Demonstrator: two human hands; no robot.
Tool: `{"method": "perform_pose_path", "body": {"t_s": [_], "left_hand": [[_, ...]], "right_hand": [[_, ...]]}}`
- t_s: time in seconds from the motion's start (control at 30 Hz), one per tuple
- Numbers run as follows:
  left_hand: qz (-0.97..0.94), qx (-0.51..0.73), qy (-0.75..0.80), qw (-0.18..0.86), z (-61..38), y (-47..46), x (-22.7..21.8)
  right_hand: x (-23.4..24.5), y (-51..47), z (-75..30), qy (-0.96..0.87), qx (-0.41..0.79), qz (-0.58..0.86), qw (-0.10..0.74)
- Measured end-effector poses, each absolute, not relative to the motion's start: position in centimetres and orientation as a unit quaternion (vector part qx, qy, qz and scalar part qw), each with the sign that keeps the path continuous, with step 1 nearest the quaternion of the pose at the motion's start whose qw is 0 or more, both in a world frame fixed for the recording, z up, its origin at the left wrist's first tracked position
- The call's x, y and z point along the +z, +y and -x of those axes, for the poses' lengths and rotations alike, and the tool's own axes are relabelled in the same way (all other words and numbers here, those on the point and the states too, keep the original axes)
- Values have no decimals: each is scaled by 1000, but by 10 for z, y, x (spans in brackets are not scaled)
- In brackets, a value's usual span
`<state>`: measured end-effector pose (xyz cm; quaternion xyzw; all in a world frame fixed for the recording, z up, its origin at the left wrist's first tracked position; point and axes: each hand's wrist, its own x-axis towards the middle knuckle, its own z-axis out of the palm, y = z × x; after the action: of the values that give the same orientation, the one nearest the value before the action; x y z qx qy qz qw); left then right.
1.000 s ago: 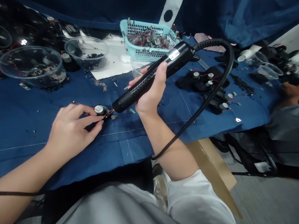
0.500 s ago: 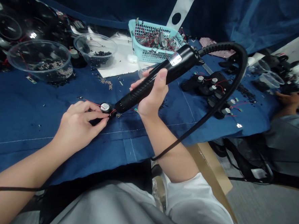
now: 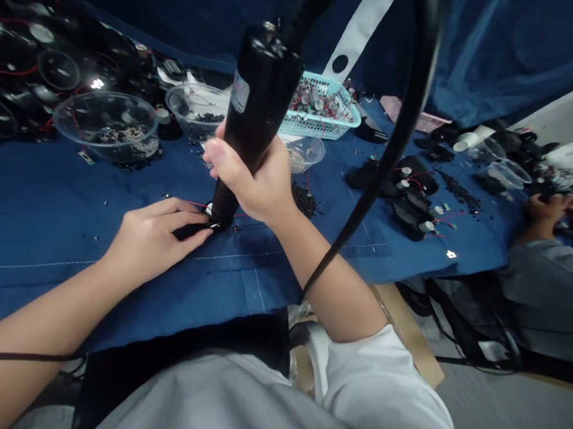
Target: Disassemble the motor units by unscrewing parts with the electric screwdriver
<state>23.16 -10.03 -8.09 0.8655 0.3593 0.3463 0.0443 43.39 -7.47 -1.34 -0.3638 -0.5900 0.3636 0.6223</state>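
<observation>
My right hand (image 3: 262, 177) is wrapped round a black electric screwdriver (image 3: 259, 96), its thumb laid across the barrel. The tool stands nearly upright, and its lower end meets a small black part with a whitish round motor (image 3: 210, 209) and red wires. My left hand (image 3: 152, 232) pinches the edge of that part against the blue cloth (image 3: 243, 283). The screwdriver's tip and most of the part are hidden behind the tool and my fingers.
Clear bowls (image 3: 107, 122) of small screws and black bits stand at the left and middle. Behind is a turquoise basket (image 3: 340, 128) of wired motors. Black housings (image 3: 407, 215) lie right. The screwdriver's thick cable (image 3: 391, 156) arches past my right forearm. A co-worker's hands (image 3: 549, 208) are far right.
The screwdriver has swung from a slanted position to nearly upright, its top moving left and its end coming down onto the part. My left hand keeps its pinch.
</observation>
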Motion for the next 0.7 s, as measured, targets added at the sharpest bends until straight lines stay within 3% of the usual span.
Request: {"method": "perform_pose_path", "body": {"t_s": [0.27, 0.4, 0.57, 0.7], "left_hand": [[-893, 209, 368, 154, -235, -73, -85], [-888, 209, 371, 173, -238, -69, -87], [-883, 211, 363, 211, -237, -71, -88], [-882, 203, 364, 219, -236, -72, -89]], "right_hand": [[-9, -70, -441, -656, 385, 351, 546], [-9, -66, -441, -659, 420, 305, 545], [-18, -62, -441, -632, 483, 204, 570], [-14, -68, -446, -611, 432, 174, 641]]}}
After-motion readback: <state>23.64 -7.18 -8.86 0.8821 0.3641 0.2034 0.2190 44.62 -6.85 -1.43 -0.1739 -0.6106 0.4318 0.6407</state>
